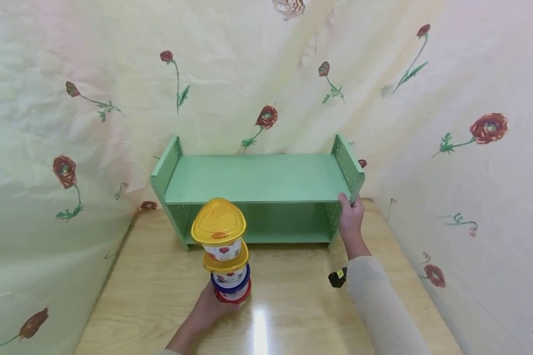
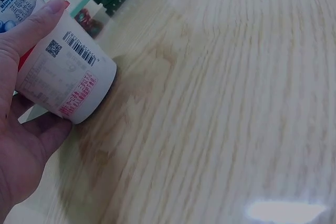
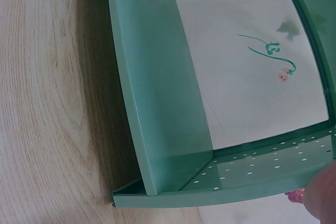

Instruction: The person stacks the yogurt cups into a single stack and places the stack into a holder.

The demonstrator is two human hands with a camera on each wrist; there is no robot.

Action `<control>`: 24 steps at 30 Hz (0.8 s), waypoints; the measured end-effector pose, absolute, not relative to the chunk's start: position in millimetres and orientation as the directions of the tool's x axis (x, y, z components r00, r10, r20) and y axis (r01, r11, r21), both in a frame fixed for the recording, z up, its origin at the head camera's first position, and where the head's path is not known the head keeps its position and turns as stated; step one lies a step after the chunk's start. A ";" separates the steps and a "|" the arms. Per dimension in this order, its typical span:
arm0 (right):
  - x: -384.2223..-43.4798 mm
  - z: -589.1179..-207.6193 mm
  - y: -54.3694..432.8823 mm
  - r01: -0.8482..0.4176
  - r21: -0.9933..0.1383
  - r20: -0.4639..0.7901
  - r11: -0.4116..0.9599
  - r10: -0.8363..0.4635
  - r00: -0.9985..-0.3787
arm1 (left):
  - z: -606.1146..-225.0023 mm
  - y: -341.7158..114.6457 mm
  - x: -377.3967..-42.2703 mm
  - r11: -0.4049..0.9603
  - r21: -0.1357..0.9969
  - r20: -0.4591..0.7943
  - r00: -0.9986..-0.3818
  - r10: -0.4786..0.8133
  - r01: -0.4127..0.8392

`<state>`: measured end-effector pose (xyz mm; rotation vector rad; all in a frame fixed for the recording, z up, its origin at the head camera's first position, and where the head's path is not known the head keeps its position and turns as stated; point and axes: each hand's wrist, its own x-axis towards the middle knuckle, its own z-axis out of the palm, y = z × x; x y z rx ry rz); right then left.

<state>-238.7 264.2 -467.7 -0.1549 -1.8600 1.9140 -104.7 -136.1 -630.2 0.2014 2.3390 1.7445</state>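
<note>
In the head view, a stack of plastic tubs stands near the shelf's left front. The top tub (image 1: 219,222) has a yellow rounded-triangle lid, with another yellow-lidded tub (image 1: 227,264) below. Under those come a blue-rimmed tub (image 1: 231,280) and a red-rimmed tub (image 1: 238,295). My left hand (image 1: 206,306) grips the stack low down. Printed with a barcode, the white lowest tub (image 2: 79,74) lies between thumb and fingers in the left wrist view. My right hand (image 1: 352,218) holds the right side panel of a green two-level shelf (image 1: 257,177); the right wrist view shows little of it.
The shelf stands on a wood-grain table (image 1: 288,305) against flowered cloth (image 1: 231,74) that hangs behind and on both sides. Perforated side panels (image 3: 262,166) rise at the shelf's ends. A small black and yellow object (image 1: 337,277) shows beside the right sleeve.
</note>
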 end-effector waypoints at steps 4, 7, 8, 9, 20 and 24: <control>-248.5 -478.2 268.2 -0.286 -0.957 0.279 0.045 0.411 -0.868 | -629.0 -131.1 -110.8 0.290 0.957 -0.065 -0.968 0.244 0.008; -250.7 -481.7 268.3 -0.307 -0.950 0.301 0.054 0.416 -0.858 | -627.4 -128.1 -114.4 0.303 0.953 -0.055 -0.964 0.261 0.028; -250.8 -482.4 268.3 -0.308 -0.950 0.302 0.055 0.418 -0.857 | -626.2 -127.0 -115.3 0.301 0.953 -0.051 -0.962 0.268 0.034; -250.7 -482.9 268.2 -0.307 -0.950 0.301 0.056 0.421 -0.856 | -625.0 -126.0 -116.5 0.299 0.953 -0.046 -0.959 0.279 0.041; -226.5 -453.1 258.1 -0.245 -0.968 0.244 0.050 0.404 -0.881 | -613.8 -106.9 -130.0 0.261 0.962 -0.019 -0.932 0.362 0.082; -226.7 -452.1 254.2 -0.264 -0.964 0.254 0.035 0.418 -0.872 | -611.8 -100.6 -132.2 0.246 0.964 -0.005 -0.923 0.385 0.097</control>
